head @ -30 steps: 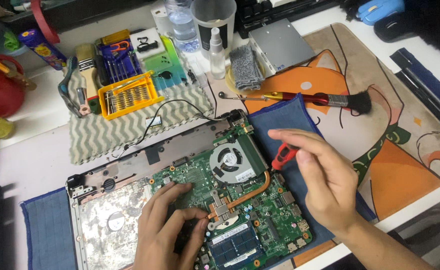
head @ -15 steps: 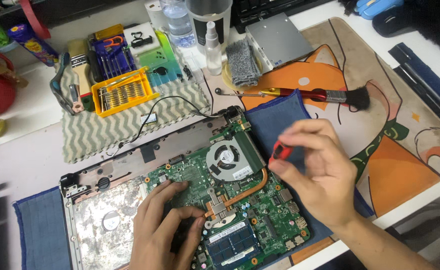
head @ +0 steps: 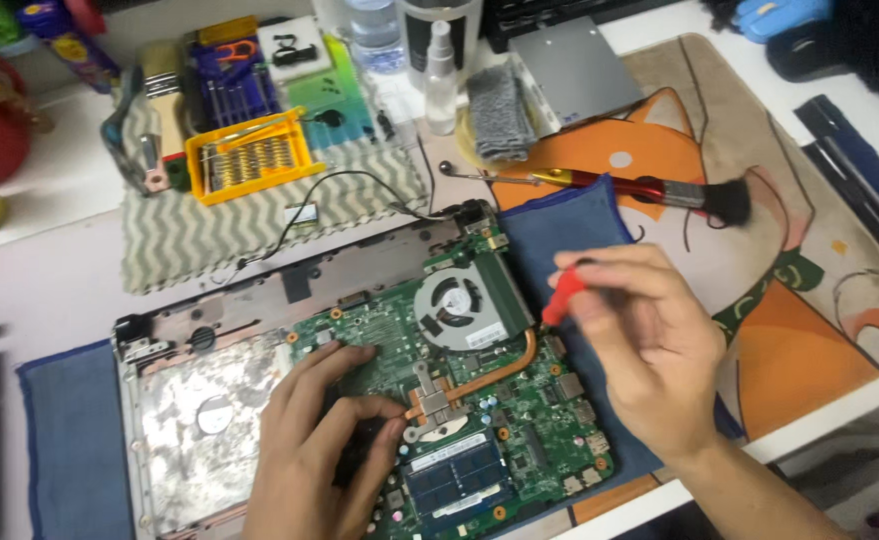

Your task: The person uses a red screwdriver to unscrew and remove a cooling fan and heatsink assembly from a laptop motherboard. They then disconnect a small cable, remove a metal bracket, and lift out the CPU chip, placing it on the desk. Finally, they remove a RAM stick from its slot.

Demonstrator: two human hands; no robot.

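Head view: left hand (head: 319, 450) rests fingers-down on the green motherboard (head: 459, 400) at lower centre; right hand (head: 649, 350) pinches a red-handled tool (head: 562, 298) beside the fan (head: 452, 302). The board looks stiff yet fragile (best held by its edges).

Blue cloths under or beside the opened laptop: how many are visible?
2. One dark blue cloth lies at the left edge of the opened laptop base; the other blue cloth lies at its right, under the right hand. They may be one cloth hidden beneath.
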